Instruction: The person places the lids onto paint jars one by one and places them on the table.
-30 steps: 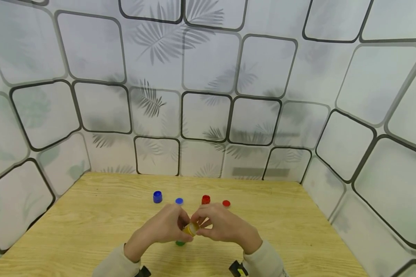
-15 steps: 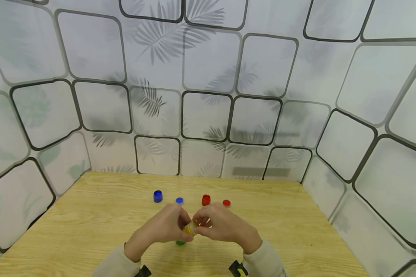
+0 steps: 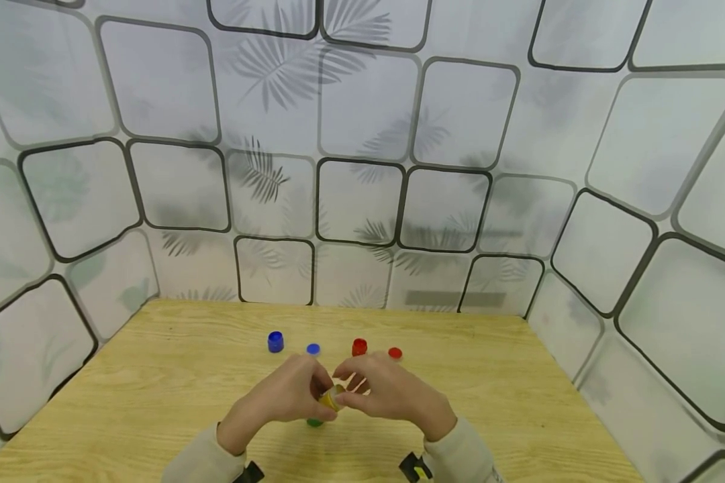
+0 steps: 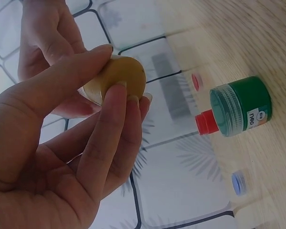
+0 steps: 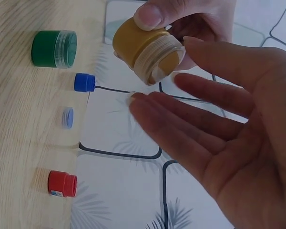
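My left hand (image 3: 290,390) grips a yellow paint jar (image 5: 133,40), pinching its body between thumb and fingers. The jar is tilted, and its clear ridged screw lid (image 5: 157,56) is on and faces my right hand (image 3: 389,389). In the right wrist view, my right hand's fingers are spread and fairly straight around the lid. Its thumb tip is at the lid's edge; whether it touches, I cannot tell. The left wrist view shows the jar's yellow bottom (image 4: 128,71) against the left fingers. A green paint jar (image 4: 250,105) with a clear lid stands on the table just beyond the left hand.
On the wooden table (image 3: 175,382), farther back, stand an uncapped blue jar (image 3: 275,342) and an uncapped red jar (image 3: 359,347). Beside them lie a blue lid (image 3: 313,349) and a red lid (image 3: 395,353). A patterned curtain (image 3: 362,201) encloses the table's back and sides.
My right hand's fingers have loosened and lifted from the lid, after closing in on it half a second ago. The left hand keeps the yellow jar in the same spot.
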The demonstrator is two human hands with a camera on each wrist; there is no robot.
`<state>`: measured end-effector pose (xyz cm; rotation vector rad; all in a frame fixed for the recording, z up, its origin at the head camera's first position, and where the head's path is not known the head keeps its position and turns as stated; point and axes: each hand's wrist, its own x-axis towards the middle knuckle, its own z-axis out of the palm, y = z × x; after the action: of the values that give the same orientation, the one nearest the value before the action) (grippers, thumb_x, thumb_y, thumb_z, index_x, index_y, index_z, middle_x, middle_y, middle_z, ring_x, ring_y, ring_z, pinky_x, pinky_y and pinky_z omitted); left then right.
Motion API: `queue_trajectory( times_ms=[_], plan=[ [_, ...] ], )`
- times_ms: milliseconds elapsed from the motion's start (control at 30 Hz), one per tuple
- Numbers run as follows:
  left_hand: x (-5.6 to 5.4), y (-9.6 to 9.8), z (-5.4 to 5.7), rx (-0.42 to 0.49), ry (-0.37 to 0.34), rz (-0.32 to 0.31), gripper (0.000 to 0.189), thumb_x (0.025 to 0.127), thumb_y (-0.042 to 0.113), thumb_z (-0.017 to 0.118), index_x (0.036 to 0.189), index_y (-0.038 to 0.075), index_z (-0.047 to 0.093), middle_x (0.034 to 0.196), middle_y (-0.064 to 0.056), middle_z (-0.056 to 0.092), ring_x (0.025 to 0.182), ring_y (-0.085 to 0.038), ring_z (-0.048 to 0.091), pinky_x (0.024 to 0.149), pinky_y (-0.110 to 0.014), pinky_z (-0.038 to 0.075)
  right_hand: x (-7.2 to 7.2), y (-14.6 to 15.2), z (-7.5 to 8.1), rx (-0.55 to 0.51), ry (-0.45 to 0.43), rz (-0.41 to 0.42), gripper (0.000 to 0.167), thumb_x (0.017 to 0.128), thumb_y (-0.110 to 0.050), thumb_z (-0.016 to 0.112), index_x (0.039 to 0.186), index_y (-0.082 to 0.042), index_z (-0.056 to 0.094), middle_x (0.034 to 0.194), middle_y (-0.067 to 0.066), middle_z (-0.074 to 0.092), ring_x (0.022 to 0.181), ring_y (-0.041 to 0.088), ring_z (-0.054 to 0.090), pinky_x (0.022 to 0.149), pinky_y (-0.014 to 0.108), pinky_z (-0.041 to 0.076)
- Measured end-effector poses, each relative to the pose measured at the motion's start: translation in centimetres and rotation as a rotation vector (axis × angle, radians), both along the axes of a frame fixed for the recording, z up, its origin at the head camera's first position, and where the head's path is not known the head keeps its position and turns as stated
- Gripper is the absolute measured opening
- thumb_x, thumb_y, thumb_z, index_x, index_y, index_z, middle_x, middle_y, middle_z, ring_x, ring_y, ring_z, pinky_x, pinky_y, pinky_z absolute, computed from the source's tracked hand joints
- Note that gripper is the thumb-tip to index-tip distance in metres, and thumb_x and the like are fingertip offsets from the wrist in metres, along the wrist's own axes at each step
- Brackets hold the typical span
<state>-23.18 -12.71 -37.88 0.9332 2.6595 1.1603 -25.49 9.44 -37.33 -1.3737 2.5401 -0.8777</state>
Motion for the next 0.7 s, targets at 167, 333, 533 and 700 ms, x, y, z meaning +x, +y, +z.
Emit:
queue_trajectory(
  times_ms=[167, 333, 533, 700],
  plan=[
    [-0.01, -0.17, -0.13, 0.014, -0.013, 0.002, 0.017, 0.075, 0.011, 0.09, 0.087, 0.004, 0.081, 0.074, 0.001, 0.075, 0.062, -0.001, 0.063, 0.058, -0.02, 0.054, 0.06, 0.12, 0.09, -0.046, 0.007, 0.034, 0.025, 0.095, -0.01, 0.074, 0.119, -0.007, 0.069, 0.116, 0.009, 0.072, 0.102, 0.014, 0.073, 0.081, 0.02, 0.06],
    [0.02, -0.23, -0.14, 0.033, -0.027, 0.0, 0.018, 0.075, 0.01, 0.09, 0.089, 0.004, 0.081, 0.078, -0.001, 0.078, 0.064, -0.002, 0.067, 0.06, -0.019, 0.056, 0.1, 0.02, 0.02, -0.052, 0.012, 0.057, 0.026, 0.091, -0.003, 0.077, 0.115, -0.008, 0.071, 0.11, 0.006, 0.07, 0.099, 0.011, 0.071, 0.08, 0.019, 0.06],
    [0.03, -0.18, -0.1, 0.03, -0.035, 0.001, 0.019, 0.075, 0.01, 0.09, 0.09, 0.004, 0.081, 0.079, -0.002, 0.078, 0.065, -0.002, 0.067, 0.06, -0.019, 0.056, 0.14, -0.1, 0.04, -0.041, 0.001, 0.038, 0.022, 0.091, -0.004, 0.077, 0.111, -0.009, 0.072, 0.108, 0.005, 0.071, 0.096, 0.007, 0.07, 0.078, 0.014, 0.057],
    [-0.01, -0.16, -0.08, 0.026, -0.026, -0.003, 0.019, 0.075, 0.011, 0.091, 0.09, 0.004, 0.081, 0.078, -0.001, 0.077, 0.065, -0.001, 0.067, 0.06, -0.019, 0.056, 0.05, -0.09, 0.09, -0.032, 0.005, 0.033, 0.019, 0.092, -0.006, 0.076, 0.111, -0.009, 0.073, 0.106, 0.005, 0.073, 0.094, 0.006, 0.071, 0.078, 0.014, 0.057]
  ],
)
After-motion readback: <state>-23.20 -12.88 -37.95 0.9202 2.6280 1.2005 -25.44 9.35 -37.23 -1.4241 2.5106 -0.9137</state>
